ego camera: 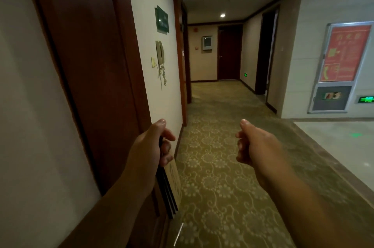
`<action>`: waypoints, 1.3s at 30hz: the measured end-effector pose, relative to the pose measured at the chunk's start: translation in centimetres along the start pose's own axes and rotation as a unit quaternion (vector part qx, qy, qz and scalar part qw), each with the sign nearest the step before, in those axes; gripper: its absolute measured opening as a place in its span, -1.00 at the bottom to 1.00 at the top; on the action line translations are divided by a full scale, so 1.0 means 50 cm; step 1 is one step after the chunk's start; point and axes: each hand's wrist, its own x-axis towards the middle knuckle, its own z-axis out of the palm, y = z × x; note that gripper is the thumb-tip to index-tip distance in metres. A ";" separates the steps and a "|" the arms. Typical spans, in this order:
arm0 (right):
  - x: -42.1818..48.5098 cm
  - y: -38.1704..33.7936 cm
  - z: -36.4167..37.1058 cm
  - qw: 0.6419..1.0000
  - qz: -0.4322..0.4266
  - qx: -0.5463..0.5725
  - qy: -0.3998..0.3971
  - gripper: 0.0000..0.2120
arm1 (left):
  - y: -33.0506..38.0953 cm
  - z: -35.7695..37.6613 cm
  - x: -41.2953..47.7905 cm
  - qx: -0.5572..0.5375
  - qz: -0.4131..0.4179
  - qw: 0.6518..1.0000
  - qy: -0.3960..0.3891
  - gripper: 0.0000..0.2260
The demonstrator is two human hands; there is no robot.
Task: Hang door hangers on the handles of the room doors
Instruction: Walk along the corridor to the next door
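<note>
My left hand is closed around a stack of door hangers, flat cards with dark edges and a pale printed face that hang down below the fist. It is held close to the dark wooden door frame on the left. My right hand is out in front over the carpet, fingers curled in, thumb up, with nothing in it. Another dark door stands shut at the far end of the corridor. No door handle shows near my hands.
A wall phone and a green sign hang on the left wall. Patterned carpet runs down the corridor. On the right are a red notice panel, a green exit light and a tiled floor area.
</note>
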 end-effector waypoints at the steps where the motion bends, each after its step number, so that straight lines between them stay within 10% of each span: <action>1: 0.036 0.002 0.008 1.000 0.001 -0.001 -0.011 -0.64 | -0.005 0.009 0.031 0.004 0.000 1.000 0.001 -0.62; 39: 1.325 0.111 0.301 0.994 -0.070 -0.086 0.007 -0.64 | -0.318 0.229 1.378 -0.066 -0.025 0.997 -0.039 -0.66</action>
